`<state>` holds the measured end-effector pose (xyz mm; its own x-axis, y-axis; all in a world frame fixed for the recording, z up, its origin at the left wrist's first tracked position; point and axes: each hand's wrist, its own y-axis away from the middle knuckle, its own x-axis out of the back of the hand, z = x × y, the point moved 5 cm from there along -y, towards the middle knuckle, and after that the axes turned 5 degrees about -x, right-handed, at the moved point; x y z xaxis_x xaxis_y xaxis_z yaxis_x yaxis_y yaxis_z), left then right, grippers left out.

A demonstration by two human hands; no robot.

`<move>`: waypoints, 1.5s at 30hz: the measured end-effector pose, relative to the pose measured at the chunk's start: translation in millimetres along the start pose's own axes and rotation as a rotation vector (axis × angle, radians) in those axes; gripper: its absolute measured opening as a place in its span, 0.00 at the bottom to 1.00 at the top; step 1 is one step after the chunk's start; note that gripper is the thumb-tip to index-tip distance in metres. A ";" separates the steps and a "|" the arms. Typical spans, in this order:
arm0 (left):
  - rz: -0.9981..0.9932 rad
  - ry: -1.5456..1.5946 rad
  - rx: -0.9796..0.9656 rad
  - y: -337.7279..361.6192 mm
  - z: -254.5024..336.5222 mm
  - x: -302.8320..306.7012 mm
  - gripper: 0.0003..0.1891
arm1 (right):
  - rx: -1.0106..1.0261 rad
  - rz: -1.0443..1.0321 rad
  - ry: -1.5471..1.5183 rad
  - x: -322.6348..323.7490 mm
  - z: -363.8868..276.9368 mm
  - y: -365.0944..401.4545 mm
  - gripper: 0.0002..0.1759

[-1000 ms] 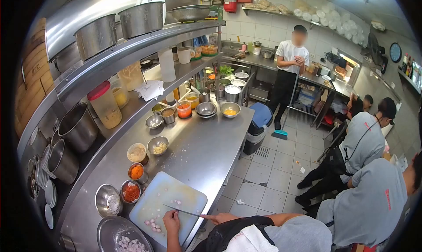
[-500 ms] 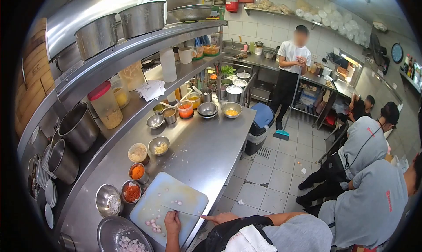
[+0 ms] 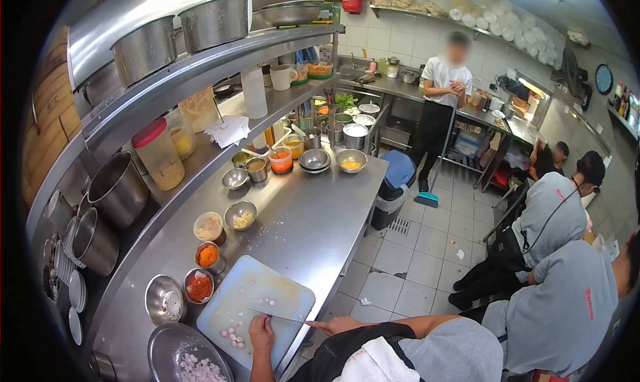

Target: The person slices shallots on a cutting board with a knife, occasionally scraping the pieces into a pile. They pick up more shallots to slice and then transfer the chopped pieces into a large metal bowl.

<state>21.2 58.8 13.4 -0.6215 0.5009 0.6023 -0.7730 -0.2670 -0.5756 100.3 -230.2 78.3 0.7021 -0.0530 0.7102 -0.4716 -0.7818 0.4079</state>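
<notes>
Gripping knife point(image 3: 288, 319): right hand point(image 3: 337, 325), closed on it; blade over the board point(image 3: 287, 290).
Left hand point(image 3: 261, 332): beside the blade; grip cannot be told.
Shallots point(image 3: 233, 337): just left of left hand, towards board's lower-left edge.
Board: at the tabletop's point(image 3: 313, 215) front edge.

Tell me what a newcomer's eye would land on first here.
Probably the pale cutting board in the foreground, where the right hand holds a thin knife and the left hand is near small pinkish pieces. Next, perhaps the bright orange food in a metal cup beyond the board, then the person in white standing at the back beside a teal-headed broom.
</notes>
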 end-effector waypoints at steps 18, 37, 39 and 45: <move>0.004 0.014 0.023 1.8 -0.2 0.2 0.05 | 0.078 0.014 -0.054 -4.6 10.4 0.8 0.43; 0.031 0.027 0.039 2.9 7.1 -0.4 0.04 | 0.027 -0.135 -0.071 4.7 25.0 1.2 0.41; 0.030 0.071 0.084 4.6 3.6 -0.7 0.05 | 0.059 -0.121 -0.102 1.8 26.8 1.9 0.42; 0.026 0.061 0.074 3.5 5.5 2.1 0.06 | 0.063 -0.089 -0.087 -2.0 27.1 1.9 0.44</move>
<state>16.5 54.4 15.7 -0.6340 0.5417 0.5519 -0.7656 -0.3392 -0.5466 112.5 -248.4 62.2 0.7844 -0.0331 0.6193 -0.3728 -0.8232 0.4283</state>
